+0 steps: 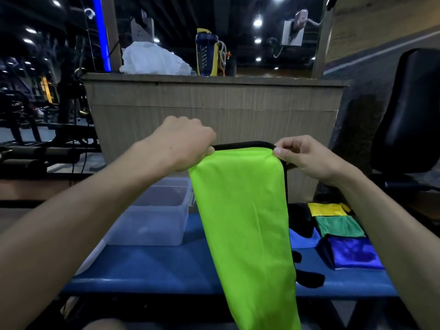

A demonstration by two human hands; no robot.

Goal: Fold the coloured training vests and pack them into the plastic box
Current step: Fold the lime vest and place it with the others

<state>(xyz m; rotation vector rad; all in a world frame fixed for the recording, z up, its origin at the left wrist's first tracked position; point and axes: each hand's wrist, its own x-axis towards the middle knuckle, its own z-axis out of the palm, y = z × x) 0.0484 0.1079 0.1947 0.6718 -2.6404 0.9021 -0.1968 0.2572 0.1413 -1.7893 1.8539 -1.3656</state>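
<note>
Above the middle of the blue desk [166,270], a lime-green vest [245,222] with black trim hangs from both hands, held up by its top edge so the cloth falls in a long narrowing drape past the desk's near edge. The left hand [185,141] has its fingers curled over the left end of that top edge and grips it, knuckles toward the camera; the right hand [302,156] pinches the right end of the trim between thumb and fingertips. The black hem runs taut between the two hands. On the desk's left half, toward its far edge, stands the clear plastic box [154,217], open at the top, with the hanging vest just in front of its right wall; whether anything lies inside is hard to tell through the cloudy plastic. Along the desk's right edge three folded vests lie in a row, touching one another: a yellow vest [327,209] farthest, a dark green vest [339,226] in the middle, and a shiny blue vest [354,254] nearest. Just left of them lie a light blue cloth [303,239] and some black fabric [309,278], partly hidden by the lime-green vest. Behind the desk rises a wood-panelled counter [214,103], carrying a crumpled white towel [152,59] and a dark bottle [206,53] with yellow trim. A black chair [409,110] stands off the desk's right end.
</note>
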